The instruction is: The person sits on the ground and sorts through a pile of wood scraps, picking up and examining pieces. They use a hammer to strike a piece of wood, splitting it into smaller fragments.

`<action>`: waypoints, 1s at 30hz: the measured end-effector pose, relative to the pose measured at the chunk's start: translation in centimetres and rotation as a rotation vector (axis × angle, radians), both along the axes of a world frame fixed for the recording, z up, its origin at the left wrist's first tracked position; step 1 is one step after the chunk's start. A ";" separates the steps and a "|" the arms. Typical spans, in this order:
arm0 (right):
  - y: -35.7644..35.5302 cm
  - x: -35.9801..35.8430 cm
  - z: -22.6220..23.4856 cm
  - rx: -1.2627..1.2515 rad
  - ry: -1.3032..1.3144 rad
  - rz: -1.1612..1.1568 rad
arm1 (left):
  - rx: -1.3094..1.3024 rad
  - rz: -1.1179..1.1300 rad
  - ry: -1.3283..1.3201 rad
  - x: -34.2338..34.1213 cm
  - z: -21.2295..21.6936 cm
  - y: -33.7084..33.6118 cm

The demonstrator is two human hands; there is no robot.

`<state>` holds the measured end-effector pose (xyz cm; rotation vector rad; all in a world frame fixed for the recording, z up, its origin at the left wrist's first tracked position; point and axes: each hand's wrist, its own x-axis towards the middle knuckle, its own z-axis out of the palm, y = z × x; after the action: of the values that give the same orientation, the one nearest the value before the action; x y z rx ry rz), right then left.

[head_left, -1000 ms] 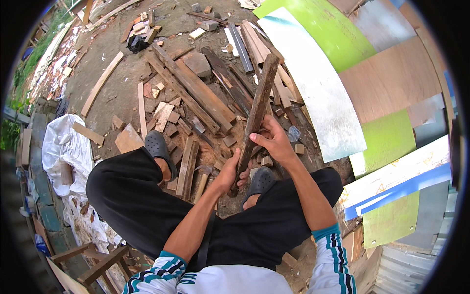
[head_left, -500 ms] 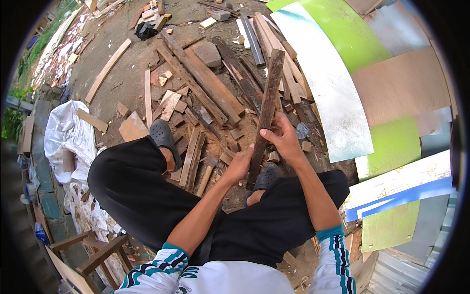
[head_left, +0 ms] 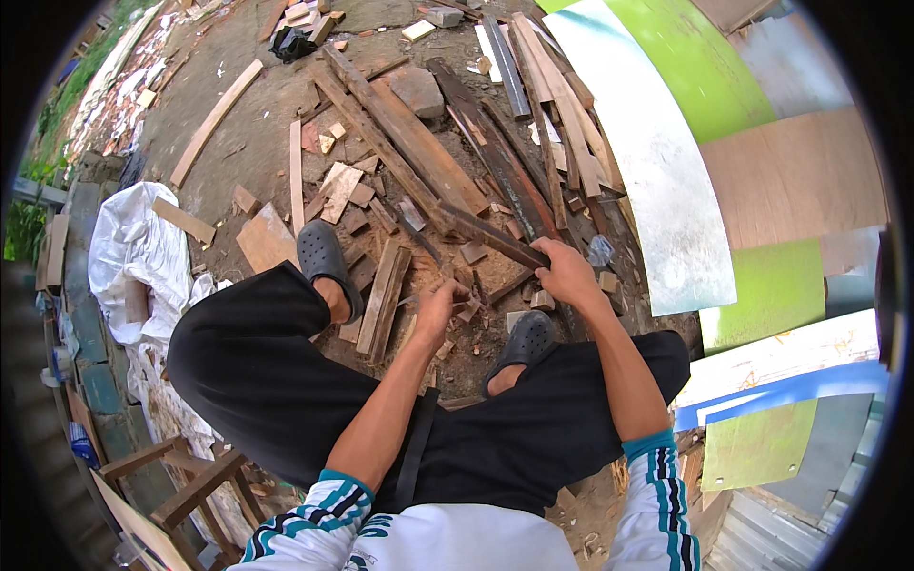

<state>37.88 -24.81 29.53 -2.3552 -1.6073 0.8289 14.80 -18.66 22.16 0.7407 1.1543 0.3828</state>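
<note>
My right hand (head_left: 568,273) is closed around the near end of a dark, weathered wooden strip (head_left: 490,236). The strip slants away to the left, its far end over the long planks. Lower and to the left, my left hand (head_left: 439,306) is off the strip. Its fingers are curled low over the wood scraps, where a wooden-handled hammer lay. What they hold, if anything, is hidden by the hand. Beside it, two narrow wooden battens (head_left: 386,300) lie together on the ground. My feet in dark clogs (head_left: 328,262) rest on either side of my hands.
Long brown planks (head_left: 409,143) and a grey stone (head_left: 419,92) lie ahead among scattered offcuts. White and green sheets (head_left: 647,162) cover the right side. At left are a white sack (head_left: 138,247) and a wooden frame (head_left: 195,490) by a block wall.
My left hand has let go of the wooden strip and moved left and down toward the scraps. The strip has swung from nearly upright to slanting left, still in my right hand.
</note>
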 end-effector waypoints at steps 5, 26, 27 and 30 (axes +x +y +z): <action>-0.7 1.6 -4.0 -0.259 -0.155 0.059 | -0.044 -0.005 0.048 -0.9 -0.7 0.6; -10.0 18.4 -12.6 -0.499 -0.487 -0.559 | -0.126 -0.151 0.204 2.1 -4.3 -0.8; -10.0 18.9 -13.3 -0.431 -0.565 -0.617 | -0.135 -0.152 0.228 1.9 -4.5 -0.9; -7.5 19.6 -15.2 -0.542 -0.339 -0.508 | -0.142 -0.135 0.280 0.8 -6.1 -0.7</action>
<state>57.45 -32.29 14.36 -3.2265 -0.8381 0.8554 15.57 -19.37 16.08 0.7579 1.3700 0.0832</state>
